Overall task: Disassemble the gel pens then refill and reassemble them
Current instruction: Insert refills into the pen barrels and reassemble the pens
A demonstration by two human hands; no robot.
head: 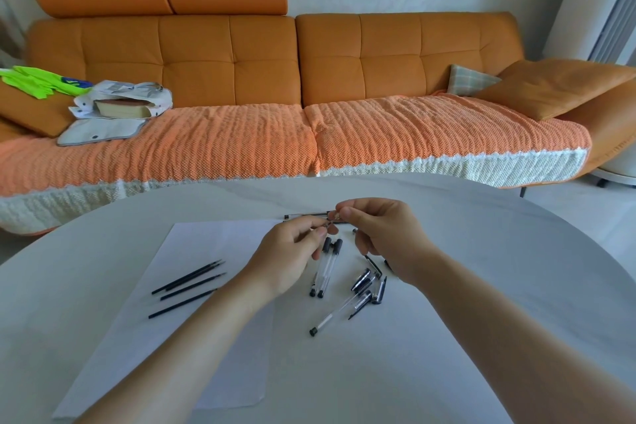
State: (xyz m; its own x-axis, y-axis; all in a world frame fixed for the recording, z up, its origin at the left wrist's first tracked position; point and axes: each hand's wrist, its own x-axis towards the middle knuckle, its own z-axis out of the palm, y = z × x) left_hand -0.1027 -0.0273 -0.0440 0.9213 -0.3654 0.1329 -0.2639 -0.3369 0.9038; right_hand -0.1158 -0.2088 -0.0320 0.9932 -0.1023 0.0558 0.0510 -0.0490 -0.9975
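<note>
We are disassembling
Left hand (287, 253) and right hand (383, 237) pinch a small pen part (329, 223); next, probably, twist gently.

Four thin black ink refills (187, 282) lie approx parallel on the white paper sheet (213, 241). Two clear plastic pen barrels w/ black ends (323, 268) sit side by side. A third clear barrel (339, 312) slants beside a heap of clear-and-black caps (370, 284). A small pen part (331, 221) is pinched btwn left hand (289, 251) & right hand (382, 234).
</note>
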